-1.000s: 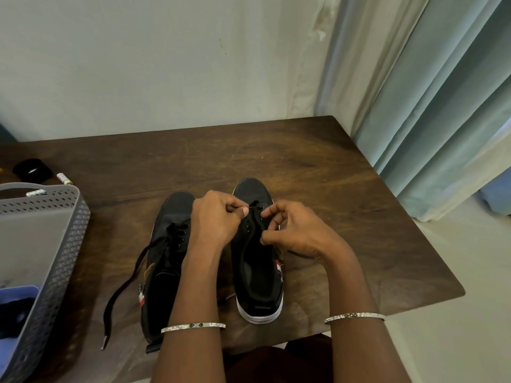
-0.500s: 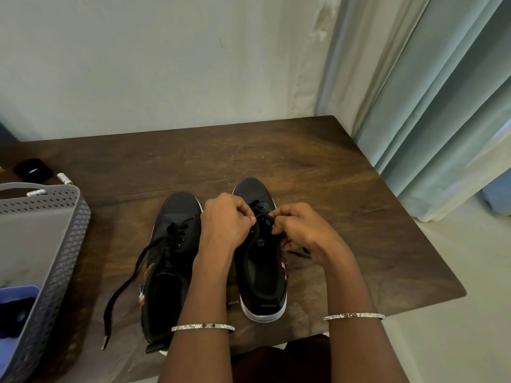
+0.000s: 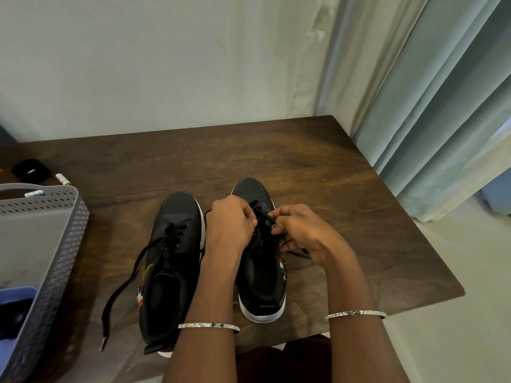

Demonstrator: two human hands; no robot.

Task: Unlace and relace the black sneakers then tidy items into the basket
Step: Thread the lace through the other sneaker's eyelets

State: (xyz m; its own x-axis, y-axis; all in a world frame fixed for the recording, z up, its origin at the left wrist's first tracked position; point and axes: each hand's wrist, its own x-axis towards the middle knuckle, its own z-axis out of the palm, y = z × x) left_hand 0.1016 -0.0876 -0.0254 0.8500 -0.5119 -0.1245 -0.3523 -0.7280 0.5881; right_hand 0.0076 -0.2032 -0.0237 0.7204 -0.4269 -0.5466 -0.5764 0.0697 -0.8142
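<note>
Both hands are closed down tight, fingers curled. The L hand (image 3: 229, 226) and R hand (image 3: 302, 234) meet knuckle to knuckle and appear to pinch the lace (image 3: 300, 253) at the eyelets. Exactly which eyelet is hidden by the fingers. A slack bit of that lace trails on the table (image 3: 331, 183) just under the R hand.

The worked sneaker (image 3: 261, 283) lies directly beneath the hands. Its long axis runs straight away from the person, w/ the toe beyond the hands and the heel back toward the wrists. Each hand thus sits on its own side of the eyelet rows, roughly equally near. Judging from this, the next pull goes across the shoe, not along it.

The 2nd sneaker (image 3: 171, 261) is just left of the L hand, parallel, toe the same way. Its loose lace (image 3: 105, 327) runs off further left, toward the person.

The basket (image 3: 69, 217) is well left of both hands, so the L hand is nearer for tidying. That step is not yet begun, I'd say. Small items lie beyond the basket: a black round thing (image 3: 30, 170) and batteries (image 3: 63, 178).
</note>
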